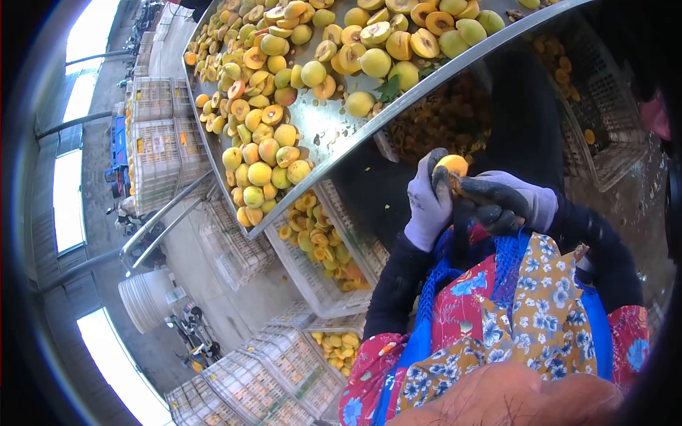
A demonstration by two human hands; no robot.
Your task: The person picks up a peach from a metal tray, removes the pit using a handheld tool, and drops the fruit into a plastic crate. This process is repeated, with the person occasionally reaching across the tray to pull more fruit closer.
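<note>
Right of the middle of the frame, a yellow piece of fruit (453, 166) sits at the fingertips of the left hand (430, 195). That hand pinches it. The right hand (508, 200) is just beside it, fingers curled in; I cannot tell what, if anything, it pinches. Both hands wear pale purple and dark gloves.

At the top of the frame, a big metal table (321, 128) has lots of whole and cut fruit on it. Below its edge, a white crate (339, 307) has cut fruit inside. At the upper right, a dim basket (612, 160) has a few orange bits in it. Stacked crates (160, 153) stand at the upper left, and white buckets (144, 302) are lower down. At the bottom, yellow fruit (337, 348) shows beside more crates (249, 373).

Little orange tags (158, 142) on the stacked crates are too small to read.
</note>
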